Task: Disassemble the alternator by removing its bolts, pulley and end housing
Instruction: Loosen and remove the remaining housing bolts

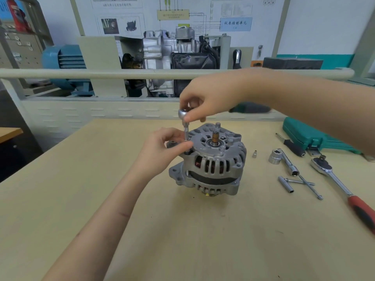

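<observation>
1 head-worn view looks forward and down, close over the table (142, 230), wall beyond.

Stood on end at the middle of the table (60, 179): the alternator (211, 161), shaft up. Planted upright on its left edge, a small ratchet with extension (185, 126), left hand (162, 149) low on the extension, right hand (200, 104) at the head. Lay to the right: a small socket (254, 154), a large socket (275, 156), a T-bar (298, 180), a big ratchet (334, 177). Behind those, a tool case (308, 134).
</observation>
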Action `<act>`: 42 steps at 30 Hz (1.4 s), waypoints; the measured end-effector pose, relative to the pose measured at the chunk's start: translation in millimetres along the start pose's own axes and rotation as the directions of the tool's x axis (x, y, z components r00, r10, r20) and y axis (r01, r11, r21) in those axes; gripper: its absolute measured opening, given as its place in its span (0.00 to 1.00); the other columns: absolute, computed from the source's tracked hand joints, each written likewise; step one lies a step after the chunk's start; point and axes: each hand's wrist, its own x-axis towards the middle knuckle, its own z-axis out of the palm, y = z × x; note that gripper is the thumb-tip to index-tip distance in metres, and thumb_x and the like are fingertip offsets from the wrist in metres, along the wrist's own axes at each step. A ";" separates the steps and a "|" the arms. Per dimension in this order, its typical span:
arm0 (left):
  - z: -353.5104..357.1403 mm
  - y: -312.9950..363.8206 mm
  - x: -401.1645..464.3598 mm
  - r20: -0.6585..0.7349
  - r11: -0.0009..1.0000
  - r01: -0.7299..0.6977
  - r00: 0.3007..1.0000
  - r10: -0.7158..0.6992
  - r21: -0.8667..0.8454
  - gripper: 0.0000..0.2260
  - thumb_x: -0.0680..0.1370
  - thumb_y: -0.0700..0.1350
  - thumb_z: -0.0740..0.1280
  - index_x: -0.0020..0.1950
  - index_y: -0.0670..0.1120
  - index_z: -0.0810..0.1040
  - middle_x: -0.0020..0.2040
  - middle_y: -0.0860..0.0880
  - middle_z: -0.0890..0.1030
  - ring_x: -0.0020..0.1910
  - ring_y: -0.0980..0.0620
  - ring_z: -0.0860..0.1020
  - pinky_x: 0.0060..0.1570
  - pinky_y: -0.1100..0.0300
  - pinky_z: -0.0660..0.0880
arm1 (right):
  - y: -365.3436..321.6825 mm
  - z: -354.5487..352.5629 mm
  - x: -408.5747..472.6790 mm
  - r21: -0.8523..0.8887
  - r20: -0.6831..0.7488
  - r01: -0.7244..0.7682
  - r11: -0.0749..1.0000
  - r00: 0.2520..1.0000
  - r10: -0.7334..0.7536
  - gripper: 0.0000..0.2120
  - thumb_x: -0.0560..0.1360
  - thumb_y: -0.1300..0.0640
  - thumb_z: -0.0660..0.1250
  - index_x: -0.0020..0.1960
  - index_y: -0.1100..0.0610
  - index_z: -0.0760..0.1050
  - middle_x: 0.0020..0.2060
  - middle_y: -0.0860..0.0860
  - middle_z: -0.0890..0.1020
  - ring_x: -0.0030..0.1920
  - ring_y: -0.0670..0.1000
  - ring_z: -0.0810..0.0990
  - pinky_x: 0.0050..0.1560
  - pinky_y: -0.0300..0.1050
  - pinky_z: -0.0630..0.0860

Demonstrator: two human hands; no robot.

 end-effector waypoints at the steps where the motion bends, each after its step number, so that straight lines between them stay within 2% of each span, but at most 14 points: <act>1: -3.0 0.4 -0.5 0.044 0.996 0.036 0.998 -0.033 -0.076 0.07 0.71 0.44 0.72 0.39 0.55 0.77 0.36 0.58 0.81 0.42 0.61 0.78 0.44 0.73 0.70 | -0.2 -1.5 -1.1 0.021 0.022 0.005 1.000 1.000 -0.006 0.16 0.76 0.47 0.61 0.57 0.57 0.75 0.39 0.48 0.82 0.36 0.38 0.77 0.35 0.27 0.70; 3: -3.6 3.5 -0.3 0.064 0.992 0.056 0.997 -0.049 -0.109 0.07 0.71 0.42 0.72 0.38 0.53 0.78 0.31 0.58 0.81 0.36 0.64 0.79 0.40 0.76 0.70 | 1.7 1.0 -0.3 0.011 0.031 0.005 1.000 0.999 -0.005 0.16 0.77 0.48 0.59 0.55 0.58 0.76 0.41 0.51 0.83 0.38 0.42 0.78 0.36 0.28 0.70; 6: 2.7 5.4 1.2 -0.027 0.990 -0.046 0.998 0.050 0.130 0.10 0.71 0.45 0.72 0.34 0.53 0.73 0.28 0.58 0.75 0.36 0.60 0.73 0.48 0.57 0.69 | 0.2 8.7 3.2 -0.124 0.002 -0.081 0.989 0.997 0.082 0.22 0.78 0.43 0.55 0.46 0.62 0.76 0.35 0.55 0.82 0.29 0.44 0.76 0.26 0.32 0.67; 8: 5.6 5.5 -2.1 -0.042 0.981 -0.077 0.995 0.086 0.176 0.09 0.72 0.47 0.71 0.35 0.54 0.72 0.31 0.60 0.74 0.39 0.60 0.70 0.49 0.53 0.66 | -0.1 10.8 4.9 -0.112 0.005 -0.093 0.989 0.996 0.094 0.23 0.77 0.42 0.56 0.47 0.62 0.75 0.31 0.51 0.81 0.27 0.44 0.76 0.26 0.30 0.66; 11: 3.0 2.3 -2.7 0.006 0.978 -0.087 0.996 0.087 0.188 0.03 0.74 0.46 0.69 0.40 0.50 0.78 0.39 0.57 0.77 0.43 0.58 0.72 0.49 0.59 0.67 | -5.4 5.5 2.3 0.040 0.031 -0.009 0.999 0.999 0.007 0.15 0.76 0.46 0.60 0.51 0.58 0.72 0.30 0.44 0.79 0.33 0.43 0.78 0.31 0.32 0.69; 13: 1.3 4.8 0.0 0.091 1.000 -0.014 0.996 0.014 0.003 0.03 0.75 0.42 0.68 0.41 0.47 0.80 0.41 0.53 0.81 0.41 0.62 0.77 0.43 0.68 0.72 | -6.7 3.0 1.6 0.030 0.034 0.063 0.998 0.997 -0.064 0.11 0.76 0.48 0.61 0.51 0.56 0.72 0.36 0.46 0.79 0.36 0.42 0.77 0.33 0.28 0.69; 18: 9.6 3.4 7.6 -0.030 0.991 -0.011 0.999 0.015 0.137 0.11 0.71 0.46 0.72 0.37 0.38 0.80 0.32 0.46 0.80 0.32 0.55 0.76 0.36 0.63 0.71 | 0.2 11.7 -1.0 -0.219 -0.064 -0.033 0.975 0.998 0.019 0.24 0.76 0.40 0.56 0.41 0.62 0.72 0.29 0.50 0.74 0.27 0.46 0.70 0.26 0.35 0.65; 21: 5.5 3.0 4.5 0.043 0.997 0.023 0.999 -0.020 -0.070 0.03 0.72 0.41 0.71 0.42 0.42 0.81 0.30 0.56 0.81 0.32 0.64 0.78 0.33 0.74 0.71 | 6.1 12.2 -4.6 -0.084 -0.047 0.000 0.996 0.999 -0.004 0.18 0.77 0.45 0.58 0.53 0.59 0.74 0.35 0.48 0.78 0.32 0.41 0.71 0.33 0.24 0.65; 24: 0.9 3.5 3.5 0.149 0.976 0.079 0.988 -0.048 -0.203 0.04 0.73 0.36 0.68 0.47 0.40 0.80 0.31 0.59 0.82 0.34 0.64 0.80 0.34 0.74 0.73 | 7.6 8.9 -3.6 -0.073 -0.023 0.015 0.997 1.000 -0.016 0.17 0.77 0.45 0.58 0.52 0.59 0.74 0.33 0.45 0.76 0.31 0.40 0.72 0.31 0.25 0.65; 27: 2.8 5.3 7.3 0.030 1.000 0.008 1.000 -0.009 0.004 0.04 0.70 0.42 0.73 0.38 0.44 0.79 0.28 0.56 0.79 0.30 0.63 0.78 0.39 0.68 0.73 | 5.9 9.7 -0.1 -0.135 -0.050 -0.040 0.990 0.998 0.033 0.23 0.76 0.41 0.57 0.39 0.61 0.71 0.23 0.46 0.71 0.24 0.46 0.69 0.27 0.26 0.65; 33: -1.6 4.1 3.2 0.189 0.987 0.058 0.982 -0.028 -0.152 0.04 0.72 0.38 0.70 0.45 0.46 0.80 0.36 0.56 0.83 0.38 0.66 0.79 0.38 0.75 0.72 | 4.2 6.1 -5.1 -0.005 0.013 0.000 1.000 1.000 0.000 0.16 0.77 0.47 0.60 0.52 0.58 0.76 0.33 0.46 0.81 0.33 0.42 0.76 0.32 0.27 0.68; 35: 0.8 4.4 3.2 0.122 1.000 -0.011 0.992 0.011 -0.007 0.02 0.72 0.41 0.71 0.43 0.42 0.81 0.33 0.56 0.82 0.36 0.64 0.77 0.43 0.71 0.70 | 2.0 7.1 -4.0 -0.046 0.007 -0.062 0.997 0.998 0.062 0.21 0.76 0.42 0.58 0.45 0.61 0.75 0.24 0.45 0.77 0.26 0.45 0.75 0.27 0.28 0.68; 37: 3.8 4.6 2.9 0.061 0.972 -0.106 0.994 0.096 0.209 0.07 0.71 0.46 0.72 0.41 0.42 0.82 0.34 0.56 0.81 0.39 0.62 0.72 0.49 0.64 0.63 | -0.6 7.0 -2.9 -0.113 -0.016 -0.068 0.991 0.998 0.067 0.24 0.75 0.40 0.57 0.41 0.62 0.72 0.24 0.49 0.75 0.25 0.48 0.72 0.26 0.26 0.66; 42: -1.5 2.6 -0.5 0.126 0.978 -0.132 0.986 0.112 0.162 0.05 0.70 0.44 0.73 0.45 0.50 0.81 0.38 0.65 0.76 0.43 0.68 0.71 0.49 0.65 0.64 | -5.4 2.8 -9.5 0.004 0.062 -0.092 0.996 0.994 0.092 0.17 0.76 0.45 0.60 0.48 0.59 0.72 0.27 0.48 0.77 0.31 0.44 0.82 0.30 0.35 0.75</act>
